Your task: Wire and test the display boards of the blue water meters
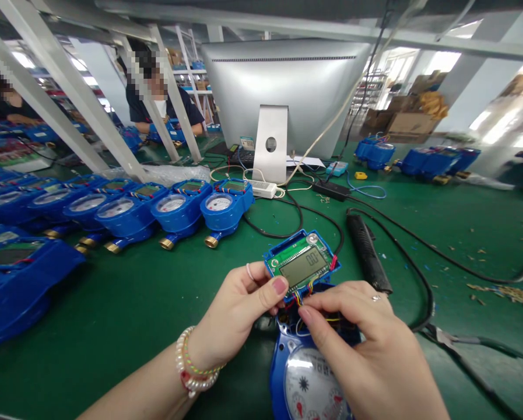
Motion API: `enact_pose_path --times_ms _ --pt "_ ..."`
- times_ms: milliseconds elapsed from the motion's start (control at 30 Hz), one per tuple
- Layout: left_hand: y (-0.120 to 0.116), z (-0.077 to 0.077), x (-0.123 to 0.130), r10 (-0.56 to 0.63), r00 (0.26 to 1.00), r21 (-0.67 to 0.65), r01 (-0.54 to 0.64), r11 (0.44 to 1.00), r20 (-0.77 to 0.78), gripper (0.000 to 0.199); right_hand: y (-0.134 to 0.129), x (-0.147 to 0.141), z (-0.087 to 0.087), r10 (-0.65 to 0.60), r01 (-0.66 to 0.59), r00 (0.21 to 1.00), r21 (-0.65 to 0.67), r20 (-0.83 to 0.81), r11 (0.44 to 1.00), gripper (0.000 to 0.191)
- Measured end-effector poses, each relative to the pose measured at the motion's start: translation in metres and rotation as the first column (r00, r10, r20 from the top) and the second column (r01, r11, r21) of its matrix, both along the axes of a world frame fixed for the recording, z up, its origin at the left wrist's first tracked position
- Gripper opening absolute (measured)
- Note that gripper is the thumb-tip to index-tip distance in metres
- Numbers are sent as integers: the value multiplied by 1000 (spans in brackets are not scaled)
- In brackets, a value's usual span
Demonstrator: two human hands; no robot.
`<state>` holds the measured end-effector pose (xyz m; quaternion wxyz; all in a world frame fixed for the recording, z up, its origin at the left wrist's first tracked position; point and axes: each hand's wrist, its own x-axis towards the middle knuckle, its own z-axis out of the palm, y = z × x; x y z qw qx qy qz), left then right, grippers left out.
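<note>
My left hand (239,309) is closed around the edge of a blue-framed display module (302,265), thumb on its lower left corner. The module has a green circuit board and an LCD that reads zeros. Thin coloured wires (299,298) run from its lower edge toward a blue water meter (278,364) underneath. My right hand (357,332) pinches these wires between thumb and forefinger, just below the module. The meter's round dial (309,379) faces up, partly covered by my right hand.
Several blue water meters (224,204) stand in rows at left; more sit at back right. Behind them is a monitor (283,87) on its stand. Black cables, a black-handled tool (367,251) and pliers (475,341) lie at right. Two people sit across the green table (156,303).
</note>
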<state>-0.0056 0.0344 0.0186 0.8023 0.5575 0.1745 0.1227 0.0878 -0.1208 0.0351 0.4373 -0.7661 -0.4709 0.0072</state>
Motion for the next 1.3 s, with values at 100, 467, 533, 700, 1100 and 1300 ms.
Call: enact_pose_path --times_ms 100,467,533,700,1100,1300 --pt "-1 0 0 2 1000 2 -2 1000 8 25 5 1 0 -29 29 998 -3 -61 1000 11" --pt "1 0 0 -36 999 -20 37 999 33 22 9 3 -8 -146 146 989 21 -31 989 20" --pt "3 0 0 -40 998 -14 40 999 47 21 8 5 -12 -147 147 989 -11 15 989 20" --pt "3 6 0 -127 991 -5 127 992 45 21 5 15 -13 -212 203 975 128 66 971 76" --pt "5 25 0 -275 957 121 285 951 -92 28 -5 42 13 219 -230 941 15 257 973 55" --pt "-4 30 -5 -151 974 106 170 980 -168 89 -8 42 12 198 -193 948 -42 248 980 56"
